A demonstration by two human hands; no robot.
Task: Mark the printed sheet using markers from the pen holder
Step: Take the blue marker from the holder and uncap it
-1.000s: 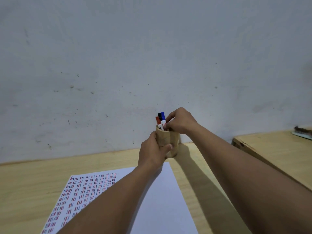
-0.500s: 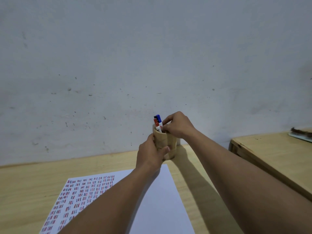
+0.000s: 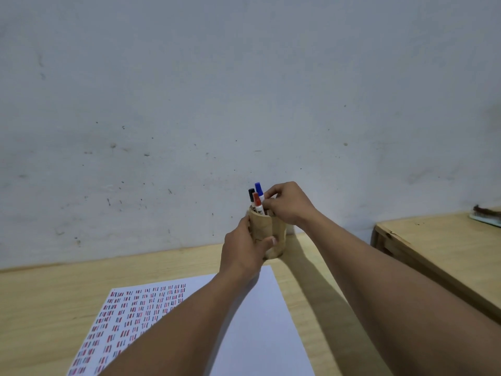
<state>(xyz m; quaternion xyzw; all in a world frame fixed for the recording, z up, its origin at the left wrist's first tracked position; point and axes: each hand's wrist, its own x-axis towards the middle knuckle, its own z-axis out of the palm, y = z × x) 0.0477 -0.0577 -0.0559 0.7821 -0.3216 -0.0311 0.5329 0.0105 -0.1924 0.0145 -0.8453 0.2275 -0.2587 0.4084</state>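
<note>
A round wooden pen holder [image 3: 271, 229] stands on the table near the wall. My left hand [image 3: 244, 252] is wrapped around its left side. Three markers stick up from it: black cap [image 3: 251, 194], red cap [image 3: 256, 200] and blue cap [image 3: 259, 189]. My right hand [image 3: 288, 206] is at the holder's rim, its fingertips pinched against the markers' bodies; which one it grips I cannot tell. The white printed sheet [image 3: 260, 321] lies in front, its left part covered with rows of small red and dark marks, partly hidden by my left forearm.
The light wooden table [image 3: 48, 302] runs up to a scuffed grey wall [image 3: 244, 90]. A second wooden table [image 3: 439, 245] stands to the right, separated by a gap, with a brush-like object [image 3: 486, 214] on its far edge.
The blue-capped marker now stands a little higher above the other two. Both hands stay at the holder; the view has shifted slightly.
</note>
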